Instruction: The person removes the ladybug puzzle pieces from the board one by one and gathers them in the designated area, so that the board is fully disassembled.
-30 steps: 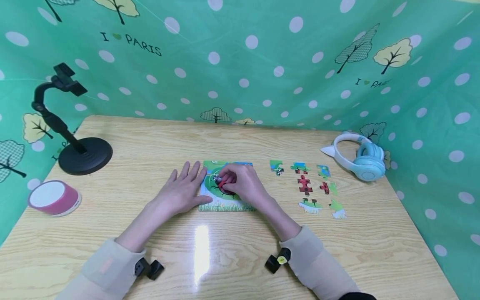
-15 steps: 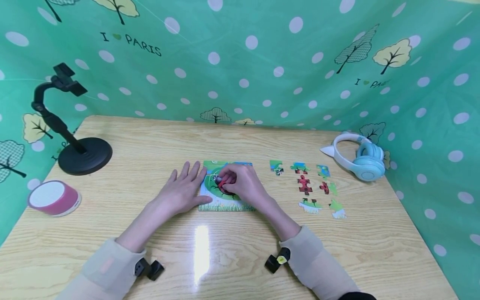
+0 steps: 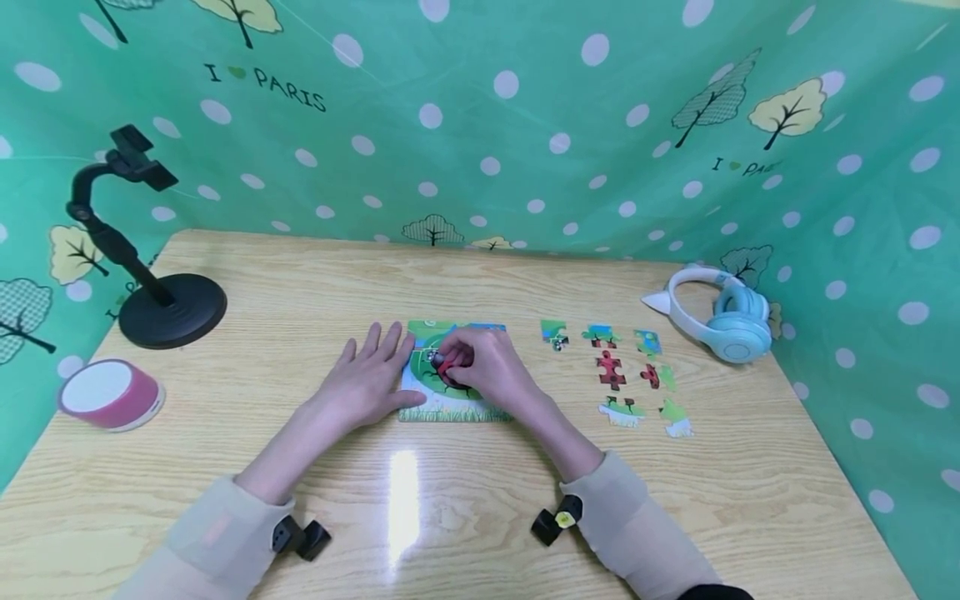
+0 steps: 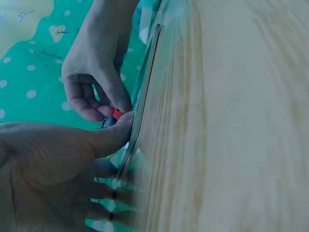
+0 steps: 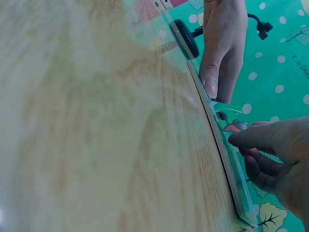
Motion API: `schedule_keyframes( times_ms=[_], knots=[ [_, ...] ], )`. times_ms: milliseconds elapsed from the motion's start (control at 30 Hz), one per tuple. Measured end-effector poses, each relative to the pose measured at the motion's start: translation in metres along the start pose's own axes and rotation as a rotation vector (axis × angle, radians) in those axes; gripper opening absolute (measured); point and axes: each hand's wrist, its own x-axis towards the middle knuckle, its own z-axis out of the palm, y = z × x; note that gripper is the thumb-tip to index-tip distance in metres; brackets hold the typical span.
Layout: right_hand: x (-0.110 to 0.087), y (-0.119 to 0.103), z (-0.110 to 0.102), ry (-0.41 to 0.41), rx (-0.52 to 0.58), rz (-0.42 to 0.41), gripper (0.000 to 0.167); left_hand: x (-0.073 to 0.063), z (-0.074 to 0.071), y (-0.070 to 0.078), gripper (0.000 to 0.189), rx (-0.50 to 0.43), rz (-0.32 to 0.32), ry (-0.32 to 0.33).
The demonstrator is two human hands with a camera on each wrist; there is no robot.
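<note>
A puzzle board (image 3: 454,414) with a green, grassy picture lies mid-table in the head view. My left hand (image 3: 365,386) rests palm down at its left side, fingers spread and thumb on the board's lower left edge. Over the board's middle, my right hand (image 3: 489,367) pinches a red-and-black ladybug puzzle piece (image 3: 447,372) between thumb and fingertips. In the right wrist view the puzzle piece (image 5: 233,127) shows red at the fingertips, close over the board. The right hand hides much of the board's right half.
Several loose puzzle pieces (image 3: 611,372) lie in rows right of the board. Cat-ear headphones (image 3: 737,333) sit at the back right. A black phone stand (image 3: 171,312) and a pink-and-white round object (image 3: 112,398) stand on the left.
</note>
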Motion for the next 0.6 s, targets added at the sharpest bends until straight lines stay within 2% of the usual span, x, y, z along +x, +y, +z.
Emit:
schedule_keyframes(
  times_ms=[467, 600],
  knots=[
    [-0.0003, 0.0024, 0.0022, 0.006, -0.006, -0.015, 0.018, 0.0041, -0.0001, -0.0033, 0.089, -0.055, -0.019, -0.026],
    [-0.0003, 0.0026, 0.0022, 0.006, -0.009, -0.02, 0.017, 0.0043, 0.0004, -0.002, 0.083, -0.036, -0.02, 0.001]
  ],
)
